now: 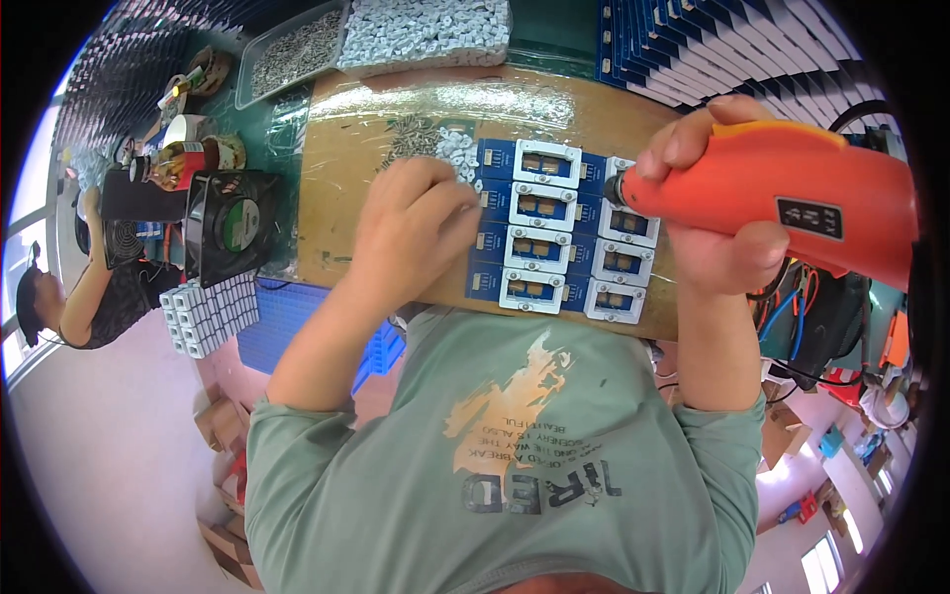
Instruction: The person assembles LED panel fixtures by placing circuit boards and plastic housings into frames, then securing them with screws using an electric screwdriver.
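Observation:
My right hand [720, 255] is wrapped round a red-orange electric screwdriver [752, 183]. The tool's dark tip meets the upper part of the right column of white rectangular frames [621, 263], which sit on blue circuit boards [594, 168]. A second column of white frames [537, 249] lies to its left, with screws in the frame edges. Just left of the boards is my left hand [416, 233], its fingers curled together; whatever they hold is hidden. Beyond that hand lie a loose pile of small screws [411, 136] and a heap of small white plastic pieces [457, 150].
At the back stand a clear tub of screws [297, 54] and a larger tub of white pieces [426, 35]. Stacked blue-and-white boards [732, 49] fill the back right. A black fan [234, 226] stands left of the wooden board [341, 218]. Another person [84, 287] works at far left.

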`<state>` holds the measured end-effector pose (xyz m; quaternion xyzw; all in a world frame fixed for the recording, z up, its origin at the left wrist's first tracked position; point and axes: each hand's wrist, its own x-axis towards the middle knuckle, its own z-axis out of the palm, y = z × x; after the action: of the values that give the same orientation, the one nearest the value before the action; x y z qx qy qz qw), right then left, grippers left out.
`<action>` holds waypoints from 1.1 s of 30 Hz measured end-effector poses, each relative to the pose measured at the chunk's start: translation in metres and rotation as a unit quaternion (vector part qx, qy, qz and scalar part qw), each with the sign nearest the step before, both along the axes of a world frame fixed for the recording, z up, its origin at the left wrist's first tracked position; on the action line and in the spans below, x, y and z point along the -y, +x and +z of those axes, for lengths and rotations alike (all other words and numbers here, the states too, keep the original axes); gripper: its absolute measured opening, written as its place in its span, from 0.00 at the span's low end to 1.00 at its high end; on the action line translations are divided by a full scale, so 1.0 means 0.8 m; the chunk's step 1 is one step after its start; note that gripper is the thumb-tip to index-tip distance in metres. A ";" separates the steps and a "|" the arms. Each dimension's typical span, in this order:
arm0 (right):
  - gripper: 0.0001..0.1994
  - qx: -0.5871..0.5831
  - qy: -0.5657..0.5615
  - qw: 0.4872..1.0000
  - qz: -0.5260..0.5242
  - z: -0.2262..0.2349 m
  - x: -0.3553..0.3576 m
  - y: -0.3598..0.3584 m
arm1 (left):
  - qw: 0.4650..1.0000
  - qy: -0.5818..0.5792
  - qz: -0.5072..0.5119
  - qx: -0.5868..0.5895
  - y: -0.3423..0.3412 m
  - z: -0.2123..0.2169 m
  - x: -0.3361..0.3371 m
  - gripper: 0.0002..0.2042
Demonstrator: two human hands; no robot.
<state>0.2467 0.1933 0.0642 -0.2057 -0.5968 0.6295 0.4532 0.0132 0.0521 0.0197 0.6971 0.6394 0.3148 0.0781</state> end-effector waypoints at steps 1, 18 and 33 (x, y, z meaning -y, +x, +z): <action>0.50 -0.005 0.003 1.000 -0.008 0.006 -0.003 -0.006 | 1.000 0.001 -0.001 0.003 0.007 0.002 -0.015 0.08; 0.54 -0.009 0.018 1.000 0.009 0.000 -0.042 -0.040 | 0.996 0.041 -0.075 0.027 0.056 -0.029 -0.114 0.05; 0.41 0.006 0.059 0.998 -0.026 0.011 -0.031 -0.071 | 0.995 0.065 -0.067 0.037 0.055 -0.035 -0.116 0.07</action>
<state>0.1900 0.2181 0.0729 -0.1977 -0.6302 0.5797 0.4771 0.0574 0.1450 -0.0083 0.7298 0.5666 0.3748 0.0770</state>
